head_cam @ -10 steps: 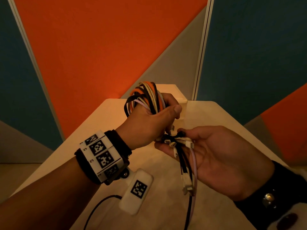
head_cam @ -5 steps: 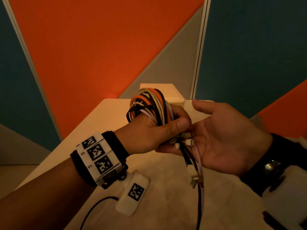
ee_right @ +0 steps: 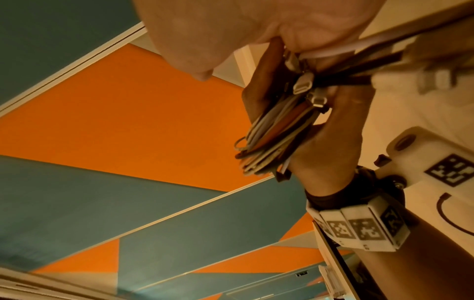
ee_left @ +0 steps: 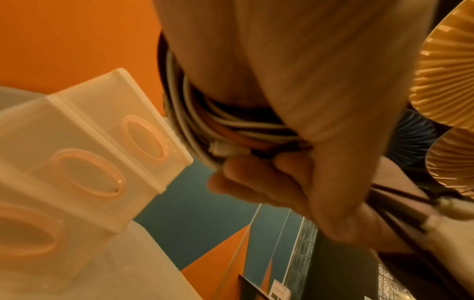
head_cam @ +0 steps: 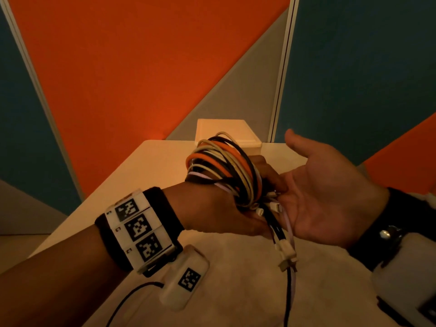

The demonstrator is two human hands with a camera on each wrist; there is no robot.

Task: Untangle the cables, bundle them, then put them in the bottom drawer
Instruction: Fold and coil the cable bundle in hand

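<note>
Head view: left hand [head_cam: 217, 208] grips the coil [head_cam: 224, 166] above the table [head_cam: 146, 161]; right hand [head_cam: 325, 192], palm up and open, cradles loose ends [head_cam: 286, 253]. Dangling plugs could slip and unwind before reaching the drawers [ee_left: 84, 154].

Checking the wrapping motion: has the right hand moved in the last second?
Yes. The right hand rose and opened, its thumb now level with the drawer box behind.
</note>
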